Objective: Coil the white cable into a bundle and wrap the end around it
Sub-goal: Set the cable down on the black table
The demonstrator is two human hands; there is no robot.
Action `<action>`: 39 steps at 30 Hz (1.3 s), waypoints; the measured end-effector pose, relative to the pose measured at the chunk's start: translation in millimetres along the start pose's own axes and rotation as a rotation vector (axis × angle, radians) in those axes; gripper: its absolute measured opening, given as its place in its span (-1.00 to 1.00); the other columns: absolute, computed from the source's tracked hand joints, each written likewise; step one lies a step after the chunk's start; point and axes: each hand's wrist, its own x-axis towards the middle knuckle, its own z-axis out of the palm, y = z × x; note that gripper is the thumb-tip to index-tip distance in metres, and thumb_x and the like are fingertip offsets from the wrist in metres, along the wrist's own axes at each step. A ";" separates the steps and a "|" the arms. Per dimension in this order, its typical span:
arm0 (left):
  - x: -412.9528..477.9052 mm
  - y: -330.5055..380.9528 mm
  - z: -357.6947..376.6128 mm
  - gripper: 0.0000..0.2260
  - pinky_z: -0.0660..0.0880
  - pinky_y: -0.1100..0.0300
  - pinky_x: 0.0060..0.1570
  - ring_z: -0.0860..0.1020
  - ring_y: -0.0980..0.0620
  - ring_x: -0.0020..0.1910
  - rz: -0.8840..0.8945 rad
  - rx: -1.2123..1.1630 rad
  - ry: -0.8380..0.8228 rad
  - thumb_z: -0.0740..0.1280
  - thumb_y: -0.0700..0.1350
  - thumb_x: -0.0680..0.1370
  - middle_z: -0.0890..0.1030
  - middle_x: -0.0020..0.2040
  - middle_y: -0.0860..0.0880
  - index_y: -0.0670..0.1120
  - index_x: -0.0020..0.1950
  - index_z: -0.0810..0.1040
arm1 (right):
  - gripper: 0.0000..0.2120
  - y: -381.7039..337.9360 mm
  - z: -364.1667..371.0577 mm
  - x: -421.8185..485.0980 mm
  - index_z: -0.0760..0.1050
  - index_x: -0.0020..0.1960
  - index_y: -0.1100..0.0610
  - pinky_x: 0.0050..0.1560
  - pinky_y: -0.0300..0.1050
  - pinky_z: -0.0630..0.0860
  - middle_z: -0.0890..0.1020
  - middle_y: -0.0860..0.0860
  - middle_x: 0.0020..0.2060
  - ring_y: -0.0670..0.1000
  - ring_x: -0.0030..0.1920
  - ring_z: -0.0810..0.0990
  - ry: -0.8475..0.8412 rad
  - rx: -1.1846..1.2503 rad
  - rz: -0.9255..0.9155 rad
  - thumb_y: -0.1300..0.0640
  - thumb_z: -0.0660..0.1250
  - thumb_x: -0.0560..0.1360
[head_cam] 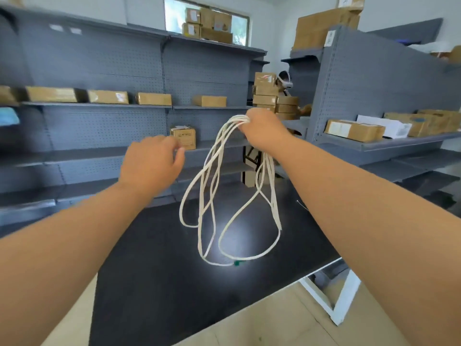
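- Grey pegboard shelving (99,71) ran along the back and the right side, with cardboard boxes (354,129) spaced along the shelves.
- A black table (154,270) lay under both arms. A bright glare patch sat on its top, below the hanging loops.
- The white cable (217,143) hung in several long, uneven loops from the raised right hand. The lowest loops reached down to the tabletop or just above it; I could not tell whether they touched.
- The right hand (264,128) was clamped around the gathered tops of the loops, fingers curled over the bunch, held high above the table.
- The left hand (149,163) was empty, its fingers loose and slightly bent. It was beside the loops but not touching them.
- A green plug (237,263) marked the free end, at the bottom of the loops near the table.
- Judged step: the coiling looked largely done and the wrap not yet begun.
- Judged next move: the left hand would need to reach low for the plug end, take up the slack, then wind it around the bundle near the right hand's hold. The loops differed in length, so some evening out might be needed first.
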 end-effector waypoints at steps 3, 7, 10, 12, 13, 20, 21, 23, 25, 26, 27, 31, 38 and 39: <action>31.8 -6.6 16.6 -0.74 0.41 0.00 -0.18 0.52 -0.20 -0.10 -0.080 0.068 0.040 0.13 -0.03 0.59 0.61 -0.08 -0.16 -0.16 0.03 0.54 | -0.89 8.1 18.9 47.6 0.40 -0.13 0.13 -0.36 -0.12 0.25 0.46 0.04 -0.22 0.07 -0.17 0.43 0.013 0.093 -0.094 0.16 0.15 0.55; 65.4 -8.0 36.7 -0.75 0.41 0.00 -0.16 0.53 -0.24 -0.10 -0.171 0.186 0.086 0.15 -0.05 0.59 0.61 -0.07 -0.20 -0.17 0.03 0.55 | -0.76 22.8 41.3 94.8 0.29 -0.29 0.10 -0.31 -0.10 0.25 0.37 -0.03 -0.36 0.09 -0.20 0.41 0.001 0.189 -0.194 0.20 0.10 0.55; 76.7 -4.4 54.4 -0.75 0.41 -0.02 -0.13 0.54 -0.26 -0.09 -0.234 0.242 0.118 0.16 -0.06 0.59 0.61 -0.04 -0.22 -0.18 0.03 0.55 | -0.70 37.0 65.1 114.0 0.20 -0.34 0.05 -0.25 -0.08 0.27 0.33 -0.05 -0.38 0.08 -0.22 0.38 -0.040 0.246 -0.256 0.23 0.07 0.55; 75.4 -1.3 68.7 -0.75 0.41 -0.03 -0.15 0.53 -0.27 -0.10 -0.276 0.268 0.111 0.18 -0.06 0.58 0.60 -0.05 -0.23 -0.20 0.02 0.55 | -0.76 49.0 87.8 121.2 0.26 -0.30 0.08 -0.26 -0.08 0.30 0.37 -0.03 -0.37 0.09 -0.23 0.41 -0.107 0.272 -0.295 0.21 0.09 0.56; 72.3 0.3 76.5 -0.76 0.40 -0.03 -0.16 0.53 -0.28 -0.11 -0.289 0.276 0.097 0.18 -0.07 0.58 0.60 -0.06 -0.23 -0.20 0.01 0.55 | -0.81 55.3 100.5 123.7 0.33 -0.23 0.11 -0.26 -0.07 0.33 0.40 -0.02 -0.36 0.10 -0.22 0.43 -0.152 0.271 -0.319 0.19 0.11 0.56; 47.7 5.4 129.1 -0.75 0.41 -0.04 -0.05 0.53 -0.22 -0.10 -0.385 0.292 -0.038 0.15 -0.06 0.58 0.62 -0.10 -0.14 -0.16 -0.04 0.56 | -0.91 114.6 187.0 122.4 0.31 -0.14 0.16 -0.26 -0.07 0.30 0.44 0.08 -0.24 0.13 -0.20 0.43 -0.399 0.160 -0.404 0.22 0.12 0.55; 44.6 6.0 135.6 -0.72 0.41 -0.05 -0.04 0.53 -0.22 -0.10 -0.389 0.289 -0.041 0.12 -0.04 0.58 0.62 -0.11 -0.13 -0.16 -0.03 0.57 | -0.89 124.7 195.4 122.9 0.29 -0.15 0.15 -0.27 -0.08 0.29 0.43 0.07 -0.25 0.12 -0.21 0.41 -0.418 0.151 -0.389 0.21 0.12 0.55; 39.6 7.3 147.6 -0.69 0.41 -0.03 -0.06 0.54 -0.21 -0.12 -0.394 0.297 -0.069 0.10 -0.03 0.56 0.62 -0.12 -0.13 -0.15 -0.04 0.57 | -0.87 144.7 208.7 123.6 0.26 -0.15 0.15 -0.24 -0.08 0.28 0.41 0.07 -0.23 0.11 -0.19 0.39 -0.462 0.103 -0.367 0.17 0.12 0.57; 36.1 7.8 160.8 -0.74 0.38 -0.01 -0.04 0.53 -0.19 -0.10 -0.406 0.300 -0.128 0.14 -0.05 0.58 0.61 -0.11 -0.12 -0.15 -0.01 0.57 | -0.84 165.2 219.8 125.2 0.24 -0.13 0.15 -0.20 -0.08 0.28 0.41 0.09 -0.20 0.13 -0.16 0.39 -0.487 0.037 -0.347 0.10 0.13 0.59; 34.9 7.9 167.3 -0.76 0.37 0.00 -0.04 0.53 -0.19 -0.09 -0.408 0.296 -0.147 0.16 -0.05 0.57 0.61 -0.10 -0.12 -0.15 -0.01 0.57 | -0.83 175.4 225.6 127.0 0.24 -0.12 0.14 -0.18 -0.08 0.28 0.44 0.12 -0.17 0.15 -0.14 0.41 -0.490 0.013 -0.337 0.09 0.13 0.59; 33.9 8.0 173.7 -0.77 0.37 0.00 -0.04 0.53 -0.19 -0.09 -0.408 0.293 -0.163 0.17 -0.05 0.57 0.61 -0.10 -0.12 -0.15 -0.01 0.57 | -0.84 185.2 231.1 129.2 0.24 -0.13 0.14 -0.18 -0.08 0.28 0.48 0.15 -0.14 0.18 -0.11 0.44 -0.497 -0.008 -0.323 0.11 0.13 0.59; 32.7 4.5 200.9 -0.77 0.37 -0.01 -0.03 0.53 -0.18 -0.09 -0.408 0.291 -0.241 0.18 -0.04 0.57 0.61 -0.11 -0.11 -0.13 -0.01 0.57 | -0.77 219.7 245.8 136.4 0.18 -0.26 0.11 -0.19 -0.07 0.29 0.45 0.10 -0.18 0.14 -0.13 0.43 -0.565 -0.135 -0.261 0.21 0.10 0.56; 36.6 -3.5 235.8 -0.76 0.40 0.00 -0.03 0.55 -0.18 -0.06 -0.362 0.260 -0.355 0.18 -0.02 0.56 0.62 -0.08 -0.11 -0.11 0.00 0.57 | -0.73 265.1 272.1 132.7 0.30 0.19 0.23 0.14 0.04 0.42 0.44 0.17 0.17 0.20 0.18 0.45 -0.699 -0.368 -0.176 0.28 0.16 0.49; 37.2 -5.0 239.1 -0.77 0.39 0.01 -0.05 0.54 -0.19 -0.05 -0.351 0.258 -0.362 0.18 -0.02 0.56 0.62 -0.09 -0.11 -0.11 0.00 0.57 | -0.69 270.0 274.9 130.8 0.29 0.22 0.23 0.17 0.05 0.41 0.42 0.17 0.20 0.20 0.22 0.43 -0.727 -0.403 -0.158 0.26 0.19 0.49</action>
